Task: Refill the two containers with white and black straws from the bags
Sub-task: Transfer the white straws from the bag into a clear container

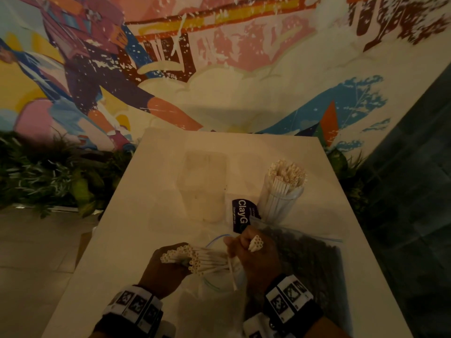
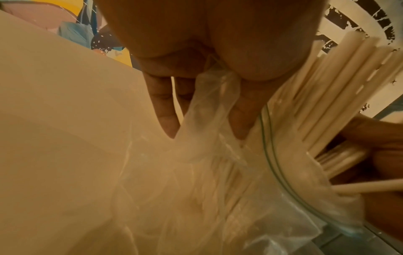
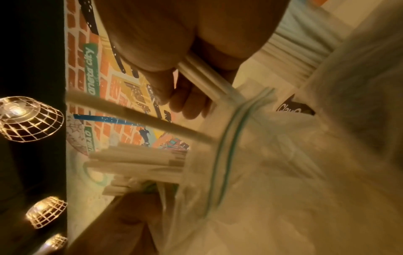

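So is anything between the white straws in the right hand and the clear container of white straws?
Nothing visible: the right hand holds white paper straws near the clear container; only open tabletop and a dark label lie between.

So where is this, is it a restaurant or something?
Probably a café or restaurant. A big colourful mural covers the wall, wire cage lamps hang overhead, and a container of white straws stands on the white table, being refilled for customers.
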The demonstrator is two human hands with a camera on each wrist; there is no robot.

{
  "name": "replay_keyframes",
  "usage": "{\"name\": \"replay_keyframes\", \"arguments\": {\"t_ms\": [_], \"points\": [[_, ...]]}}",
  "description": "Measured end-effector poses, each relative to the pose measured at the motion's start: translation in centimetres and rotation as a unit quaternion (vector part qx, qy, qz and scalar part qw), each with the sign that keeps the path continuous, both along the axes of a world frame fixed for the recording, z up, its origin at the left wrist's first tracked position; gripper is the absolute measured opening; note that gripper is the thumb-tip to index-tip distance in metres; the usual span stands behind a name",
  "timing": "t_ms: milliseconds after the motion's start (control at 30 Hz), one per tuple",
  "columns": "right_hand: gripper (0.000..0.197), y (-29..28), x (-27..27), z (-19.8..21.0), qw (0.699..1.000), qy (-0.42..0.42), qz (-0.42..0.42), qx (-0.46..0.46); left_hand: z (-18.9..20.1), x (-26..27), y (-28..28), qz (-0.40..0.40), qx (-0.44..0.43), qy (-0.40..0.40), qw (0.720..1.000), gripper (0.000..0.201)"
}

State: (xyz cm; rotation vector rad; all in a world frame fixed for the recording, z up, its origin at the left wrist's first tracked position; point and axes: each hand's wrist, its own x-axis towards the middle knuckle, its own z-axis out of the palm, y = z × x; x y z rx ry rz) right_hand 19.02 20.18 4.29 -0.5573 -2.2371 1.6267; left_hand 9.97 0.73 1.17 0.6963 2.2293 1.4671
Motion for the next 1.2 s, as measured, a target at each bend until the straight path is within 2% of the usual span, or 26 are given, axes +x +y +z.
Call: {"name": "replay_keyframes", "arguments": {"t_ms": [100,200,367,500,633,733,867,967,1033,1133,1200], "points": [[0.047,0.1,0.1,1.6,0.994,0.087,-0.031,-0.066,0.3,0.0,0.2,-0.002,0.014,-0.009,1.0,0.03],[0.044,0.4,0.2,4.6,0.974,0.198,-0.063,-0.091,-0.1,-0.2,-0.2,-0.007,0.001,0.004,1.0,0.033],[0.041,2.2,-0.5,12.0,0.95,0.288,-0.093,-0.081,0.5,-0.1,-0.2,-0.022,-0.026,0.057,0.998,0.031],[0.038,5.6,-1.5,17.9,0.914,0.37,-0.159,-0.051,0.0,-0.2,-0.4,-0.01,-0.029,0.037,0.999,0.03],[0.049,9.0,-2.9,21.6,0.888,0.425,-0.167,-0.057,0.0,-0.2,-0.4,-0.009,-0.034,0.019,0.999,0.031],[0.05,10.5,-4.1,21.5,0.881,0.439,-0.171,-0.048,-0.1,-0.3,-0.5,-0.012,-0.045,0.02,0.999,0.026],[0.046,11.1,-5.8,18.4,0.903,0.385,-0.183,-0.048,-0.3,-0.2,-0.6,-0.005,-0.055,0.014,0.998,0.038],[0.041,11.2,-6.8,15.2,0.92,0.325,-0.209,-0.067,-0.2,-0.1,-0.5,0.002,-0.049,0.008,0.999,0.037],[0.049,11.0,-7.1,13.7,0.926,0.292,-0.22,-0.089,-0.1,-0.2,-0.5,0.0,-0.055,0.014,0.998,0.037],[0.042,11.0,-6.9,13.9,0.928,0.305,-0.201,-0.069,-0.1,-0.3,-0.5,-0.001,-0.063,0.021,0.998,0.029],[0.047,11.4,-6.9,14.4,0.927,0.321,-0.192,-0.035,-0.3,-0.3,-0.6,0.0,-0.059,0.021,0.998,0.03]]}}
